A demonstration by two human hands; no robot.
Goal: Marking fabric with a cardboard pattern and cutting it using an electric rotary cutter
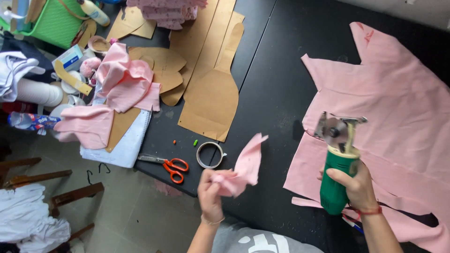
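A pink fabric scrap (pixel 243 165) is pinched in the left hand (pixel 212 189), fingers bunched tight around its lower end, and it is held up above the near edge of the black table (pixel 267 70). A green electric cutter (pixel 338 168) is gripped by the right hand (pixel 356 187), fingers wrapped around the handle, the round blade pointing up and away. The cutter is held over the near left corner of a large pink cloth (pixel 389 107) spread flat on the table. Just left of the scrap, a roll of tape (pixel 209 155) and orange-handled scissors (pixel 166 165) are seen lying on the table. Brown paper patterns (pixel 211 89) are laid out beyond them.
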